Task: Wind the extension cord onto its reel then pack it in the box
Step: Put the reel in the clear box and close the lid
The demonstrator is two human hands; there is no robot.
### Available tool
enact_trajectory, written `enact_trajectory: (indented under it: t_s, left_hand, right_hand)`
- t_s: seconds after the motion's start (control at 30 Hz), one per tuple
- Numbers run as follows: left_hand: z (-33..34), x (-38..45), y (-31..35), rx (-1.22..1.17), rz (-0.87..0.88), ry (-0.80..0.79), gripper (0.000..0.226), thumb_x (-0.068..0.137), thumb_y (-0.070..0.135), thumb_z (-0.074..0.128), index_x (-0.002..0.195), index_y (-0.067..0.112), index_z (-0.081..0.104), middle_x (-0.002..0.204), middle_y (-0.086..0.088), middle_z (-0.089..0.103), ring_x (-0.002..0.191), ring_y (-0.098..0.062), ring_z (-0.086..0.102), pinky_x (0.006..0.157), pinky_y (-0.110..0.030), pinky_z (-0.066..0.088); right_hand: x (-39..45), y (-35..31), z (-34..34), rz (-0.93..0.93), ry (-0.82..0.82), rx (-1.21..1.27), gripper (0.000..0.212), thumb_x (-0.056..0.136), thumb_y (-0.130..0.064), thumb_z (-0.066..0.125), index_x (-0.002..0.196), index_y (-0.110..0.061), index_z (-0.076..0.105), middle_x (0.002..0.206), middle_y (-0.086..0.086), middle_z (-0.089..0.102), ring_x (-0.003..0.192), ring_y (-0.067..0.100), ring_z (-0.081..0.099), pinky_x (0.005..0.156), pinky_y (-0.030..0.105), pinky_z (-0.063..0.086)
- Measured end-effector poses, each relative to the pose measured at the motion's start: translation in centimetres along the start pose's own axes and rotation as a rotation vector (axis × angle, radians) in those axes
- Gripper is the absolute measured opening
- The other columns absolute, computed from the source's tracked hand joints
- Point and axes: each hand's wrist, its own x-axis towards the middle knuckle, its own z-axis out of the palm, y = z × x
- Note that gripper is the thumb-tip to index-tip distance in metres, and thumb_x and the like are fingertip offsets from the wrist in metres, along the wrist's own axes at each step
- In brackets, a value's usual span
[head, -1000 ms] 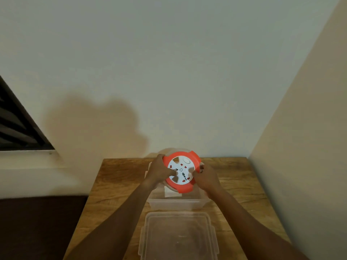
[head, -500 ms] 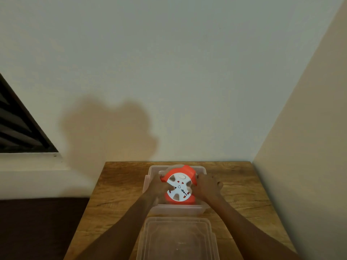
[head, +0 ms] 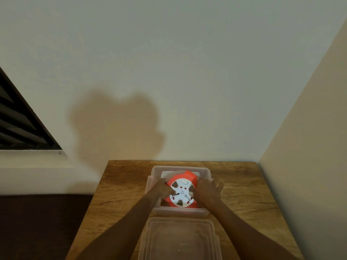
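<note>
I've got both hands, left (head: 162, 190) and right (head: 207, 189), gripping the reel (head: 182, 191) between them, flat face up, seemingly seated in the box (head: 180, 168).

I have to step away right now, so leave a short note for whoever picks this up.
Left hand and right hand both grip the orange-and-white reel, which sits inside the clear box on the wooden table. No loose cord shows. The lid lies on the table in front of the box. Left: let go of the reel, fit the lid.
</note>
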Motion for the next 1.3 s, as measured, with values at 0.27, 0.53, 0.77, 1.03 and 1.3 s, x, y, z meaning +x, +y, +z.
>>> enact_trajectory:
  t_s: [0.27, 0.53, 0.77, 1.03, 1.3]
  left_hand:
    - [-0.1, -2.7, -0.1, 0.231, 0.164, 0.180, 0.041, 0.097, 0.012, 0.067, 0.137, 0.010, 0.058, 0.129, -0.007, 0.070, 0.108, -0.021, 0.070, 0.080, -0.025, 0.062]
    - [-1.5, -10.0, -8.3, -0.083, 0.175, 0.516, 0.021, 0.100, 0.021, 0.065, 0.080, 0.021, 0.060, 0.082, 0.003, 0.065, 0.081, -0.017, 0.065, 0.065, -0.019, 0.043]
    - [0.4, -11.1, -12.6, -0.083, -0.198, 0.383, 0.018, 0.101, 0.030, 0.059, 0.094, 0.014, 0.063, 0.096, -0.006, 0.067, 0.084, -0.018, 0.061, 0.067, -0.032, 0.050]
    - [-1.3, -13.5, -13.1, -0.013, -0.196, 0.224, 0.012, 0.095, 0.012, 0.063, 0.096, 0.007, 0.073, 0.097, -0.010, 0.072, 0.088, -0.025, 0.069, 0.072, -0.036, 0.061]
    - [-5.9, -17.6, -9.5, -0.078, 0.005, 0.319, 0.020, 0.100, 0.009, 0.062, 0.091, 0.025, 0.069, 0.097, -0.002, 0.072, 0.089, -0.019, 0.070, 0.072, -0.036, 0.061]
  right_hand:
    - [0.0, 1.9, 0.5, -0.101, 0.198, 0.153, 0.051, 0.087, -0.061, 0.056, 0.130, -0.035, 0.052, 0.135, -0.005, 0.058, 0.128, 0.025, 0.047, 0.107, 0.050, 0.038]
    - [-9.7, 9.2, 3.9, 0.249, 0.178, 0.803, 0.013, 0.095, -0.027, 0.059, 0.107, -0.023, 0.060, 0.103, -0.004, 0.062, 0.092, 0.013, 0.060, 0.075, 0.031, 0.049]
    - [-12.5, 9.6, 5.7, 0.243, -0.094, 0.626, 0.008, 0.087, -0.024, 0.064, 0.090, -0.023, 0.071, 0.084, -0.011, 0.069, 0.072, 0.000, 0.062, 0.059, 0.017, 0.047]
    - [-14.3, 9.2, 3.4, 0.178, -0.169, 0.611, 0.027, 0.081, -0.003, 0.061, 0.077, -0.025, 0.077, 0.073, -0.009, 0.074, 0.063, 0.007, 0.070, 0.061, 0.029, 0.060]
    - [-16.0, 8.1, -2.1, 0.080, -0.181, 1.025, 0.018, 0.091, 0.004, 0.061, 0.092, -0.009, 0.073, 0.079, 0.005, 0.076, 0.071, 0.022, 0.074, 0.058, 0.031, 0.060]
